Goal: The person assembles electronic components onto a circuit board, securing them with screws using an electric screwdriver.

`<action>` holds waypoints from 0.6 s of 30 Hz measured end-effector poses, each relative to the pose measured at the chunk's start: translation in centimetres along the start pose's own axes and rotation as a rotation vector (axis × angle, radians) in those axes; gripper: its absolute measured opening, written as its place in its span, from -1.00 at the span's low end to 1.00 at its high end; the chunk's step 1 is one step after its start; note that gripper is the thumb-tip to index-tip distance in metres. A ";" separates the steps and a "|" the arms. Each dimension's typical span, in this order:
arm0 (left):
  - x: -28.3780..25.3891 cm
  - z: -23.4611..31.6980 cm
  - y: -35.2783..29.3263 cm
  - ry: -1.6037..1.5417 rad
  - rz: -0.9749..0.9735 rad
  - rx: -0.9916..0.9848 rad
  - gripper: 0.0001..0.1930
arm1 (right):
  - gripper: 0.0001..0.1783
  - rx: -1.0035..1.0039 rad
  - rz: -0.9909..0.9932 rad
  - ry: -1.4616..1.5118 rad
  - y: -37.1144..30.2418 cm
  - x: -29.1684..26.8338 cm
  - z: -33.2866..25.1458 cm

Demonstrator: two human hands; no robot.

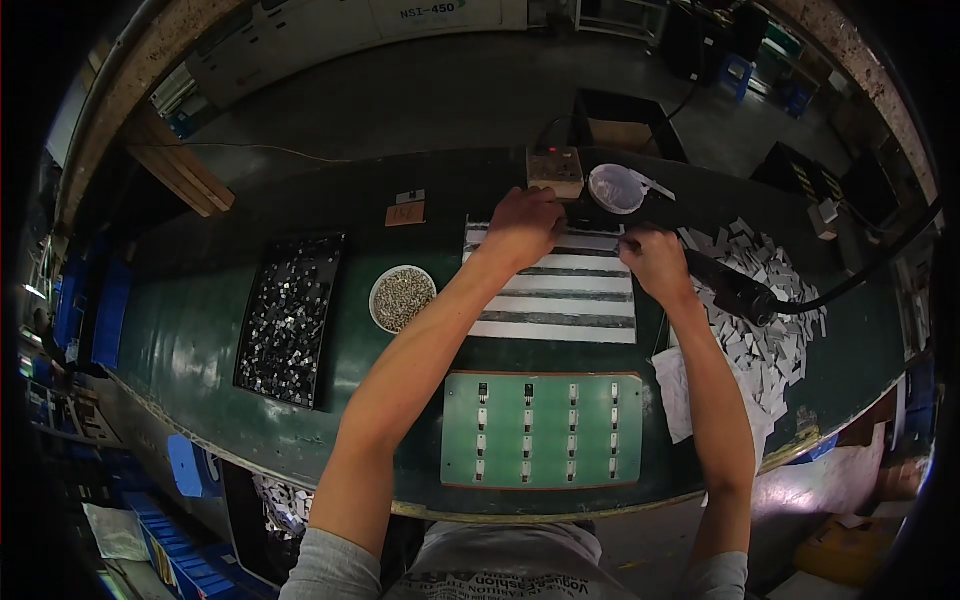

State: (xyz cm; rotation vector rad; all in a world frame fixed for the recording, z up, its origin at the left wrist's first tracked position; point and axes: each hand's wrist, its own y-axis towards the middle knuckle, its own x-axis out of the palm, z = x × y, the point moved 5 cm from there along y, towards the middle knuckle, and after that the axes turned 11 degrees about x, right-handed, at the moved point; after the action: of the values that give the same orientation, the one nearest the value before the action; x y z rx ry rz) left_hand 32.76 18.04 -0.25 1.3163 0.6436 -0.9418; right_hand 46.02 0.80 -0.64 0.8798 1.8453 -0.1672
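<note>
My left hand (528,232) is at the top of a white board with dark stripes (550,303), its fingers curled down by the upper strips. What its fingertips hold, if anything, is hidden. At the board's upper right edge my right hand (657,262) has thumb and fingers pinched together; I cannot make out what is between them. Nearer to me lies a green plate (550,425) with rows of small slots. Two black transistors (529,394) sit in its top row, and pale metal pieces (572,441) show in the other slots.
A black tray of small black parts (290,320) and a bowl of small metal parts (403,299) stand left. Grey pads (765,300) are heaped right, with a corded black electric screwdriver (735,287) over them. Behind are a box with a red light (554,170) and a round dish (616,189).
</note>
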 end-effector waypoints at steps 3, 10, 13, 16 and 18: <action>-1.1 1.0 -0.8 -0.182 0.016 -0.137 -0.87 | -0.83 0.020 0.021 0.112 -0.6 -1.3 -0.4; -4.0 6.9 -5.0 -0.581 -0.022 -0.218 -0.85 | -0.89 0.078 -0.165 0.332 -5.5 -4.5 -3.0; -5.7 10.9 -7.4 -0.570 -0.057 -0.150 -0.86 | -0.92 0.056 -0.275 0.341 -9.3 -5.7 -5.1; -6.2 13.3 -8.9 -0.546 -0.120 -0.120 -0.87 | -0.92 0.016 -0.351 0.310 -12.6 -6.2 -6.1; -5.8 14.0 -9.5 -0.489 -0.125 -0.078 -0.90 | -0.92 0.004 -0.313 0.245 -14.1 -6.2 -6.0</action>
State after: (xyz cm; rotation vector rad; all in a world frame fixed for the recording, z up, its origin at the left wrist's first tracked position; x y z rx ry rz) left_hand 20.07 5.63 2.17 0.9331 0.3786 -1.2732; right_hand 33.74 -9.49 3.52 0.6299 2.2081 -0.2671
